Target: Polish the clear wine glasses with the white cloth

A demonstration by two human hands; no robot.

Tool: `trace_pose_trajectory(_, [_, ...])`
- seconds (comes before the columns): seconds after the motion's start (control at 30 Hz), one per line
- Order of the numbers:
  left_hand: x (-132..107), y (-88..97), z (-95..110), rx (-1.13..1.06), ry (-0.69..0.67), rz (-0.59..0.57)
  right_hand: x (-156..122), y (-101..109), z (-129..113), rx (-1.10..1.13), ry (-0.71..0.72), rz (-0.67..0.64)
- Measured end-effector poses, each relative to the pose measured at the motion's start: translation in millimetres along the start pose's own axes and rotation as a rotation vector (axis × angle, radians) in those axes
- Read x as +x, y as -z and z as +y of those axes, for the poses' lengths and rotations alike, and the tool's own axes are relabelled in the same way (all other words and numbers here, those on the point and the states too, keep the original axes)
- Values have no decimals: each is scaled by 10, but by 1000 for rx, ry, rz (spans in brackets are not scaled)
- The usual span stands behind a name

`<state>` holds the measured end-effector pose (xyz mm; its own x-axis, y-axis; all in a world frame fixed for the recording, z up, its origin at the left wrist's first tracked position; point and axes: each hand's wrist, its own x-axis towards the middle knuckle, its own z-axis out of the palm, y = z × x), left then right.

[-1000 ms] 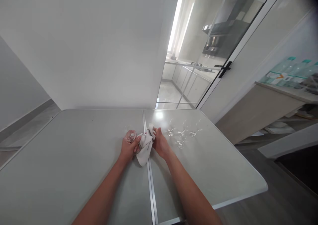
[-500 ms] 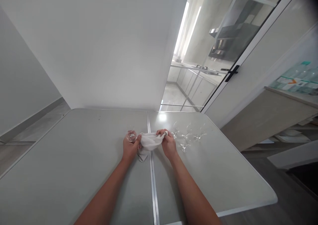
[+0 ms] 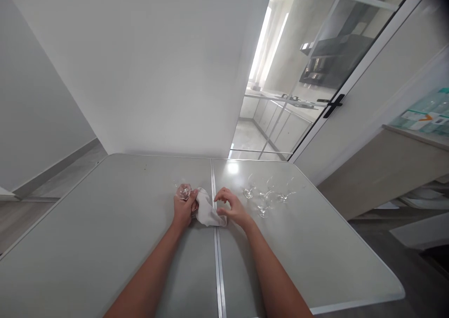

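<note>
My left hand (image 3: 182, 210) is closed around a clear glass (image 3: 184, 191), whose bowl shows above the fingers. A white cloth (image 3: 206, 210) hangs from the same hand, by the thumb, and droops to the right over the table seam. To the right of the cloth, my right hand (image 3: 232, 206) has its fingers curved and apart, with nothing between them. The cloth's lower end lies close to its thumb; whether they touch I cannot tell. Several clear stemmed glasses (image 3: 263, 196) stand on the table just right of my right hand.
The pale table (image 3: 105, 238) has a metal seam (image 3: 218, 271) down its middle. A white wall (image 3: 157, 75) rises at its far edge, beside a glass-paned door (image 3: 280, 98). At the right, a wooden shelf unit (image 3: 386, 168) holds packed bottles (image 3: 424, 114).
My right hand has let go of the cloth and its fingers have spread. The cloth's right end has dropped toward the table. My left hand keeps its grip on the glass.
</note>
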<state>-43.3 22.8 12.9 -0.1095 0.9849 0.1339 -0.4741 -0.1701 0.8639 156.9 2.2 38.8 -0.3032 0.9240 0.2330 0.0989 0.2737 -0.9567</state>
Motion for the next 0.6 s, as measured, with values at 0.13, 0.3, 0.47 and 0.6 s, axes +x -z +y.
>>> trace_pose_trajectory(0.13, [-23, 4, 4, -35, 98, -94, -5, -156, 16, -6, -91, -115])
trace_pose_trajectory(0.3, [10, 14, -19, -17, 117, -91, -36, -131, 68, 267, -261, -108])
trace_pose_trajectory(0.47, [15, -1, -72, -100, 128, -188, 32, -61, 92, 555, -256, 385])
trace_pose_trajectory(0.6, [-21, -11, -181, -73, 181, -394, 83, -130, 94, 605, -235, 705])
